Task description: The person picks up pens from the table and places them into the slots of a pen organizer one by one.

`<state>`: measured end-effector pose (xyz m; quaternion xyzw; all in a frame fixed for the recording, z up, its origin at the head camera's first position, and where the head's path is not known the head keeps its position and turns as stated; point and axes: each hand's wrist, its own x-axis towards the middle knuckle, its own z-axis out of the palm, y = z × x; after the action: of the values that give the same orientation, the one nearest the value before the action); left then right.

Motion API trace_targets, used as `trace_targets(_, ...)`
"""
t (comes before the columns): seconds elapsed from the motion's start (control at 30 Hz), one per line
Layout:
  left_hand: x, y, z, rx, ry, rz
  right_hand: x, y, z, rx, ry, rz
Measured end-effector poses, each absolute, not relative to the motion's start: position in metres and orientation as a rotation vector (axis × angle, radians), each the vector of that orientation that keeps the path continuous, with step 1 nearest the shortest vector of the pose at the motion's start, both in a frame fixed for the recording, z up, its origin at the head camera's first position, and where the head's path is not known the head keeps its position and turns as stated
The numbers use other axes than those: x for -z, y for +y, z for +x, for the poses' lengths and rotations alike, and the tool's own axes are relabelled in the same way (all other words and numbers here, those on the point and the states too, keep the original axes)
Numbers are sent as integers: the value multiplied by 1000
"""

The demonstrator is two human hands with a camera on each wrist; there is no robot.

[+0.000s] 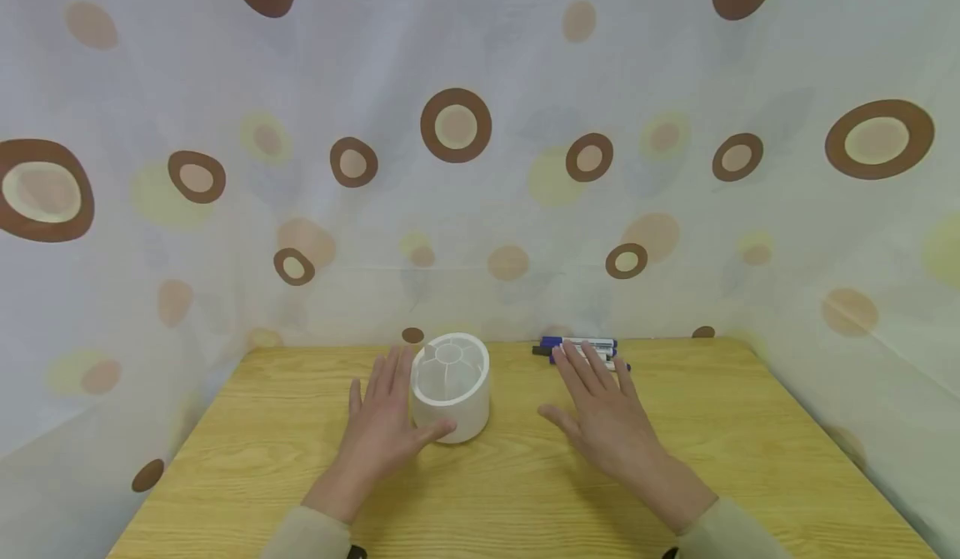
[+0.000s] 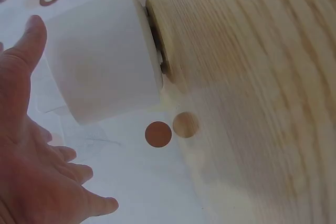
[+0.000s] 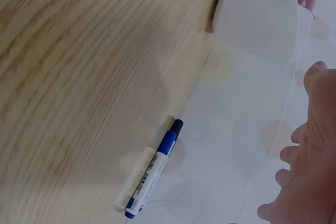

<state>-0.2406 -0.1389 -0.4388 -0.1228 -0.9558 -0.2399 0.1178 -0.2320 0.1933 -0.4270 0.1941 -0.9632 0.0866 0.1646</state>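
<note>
A round white desk organizer with several inner compartments stands upright on the table. My left hand is spread at its left side, thumb pointing across its front; in the left wrist view the organizer fills the space beyond the thumb. My right hand is spread to the right, fingers straight, holding nothing. Its fingertips overlap several markers with white barrels and blue or black caps, lying at the back of the table. In the right wrist view one blue-capped marker shows clearly, apart from the hand.
The light wooden table runs back to a pale curtain with brown, yellow and peach spots. The curtain also hangs along both sides. The organizer stands left of the markers, with bare wood between them.
</note>
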Motion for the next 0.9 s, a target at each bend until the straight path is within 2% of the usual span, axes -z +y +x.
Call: trace_targets(0.9,447,-123,-262,1031,-2723,-283,425,198,-245,-269,-2775,529)
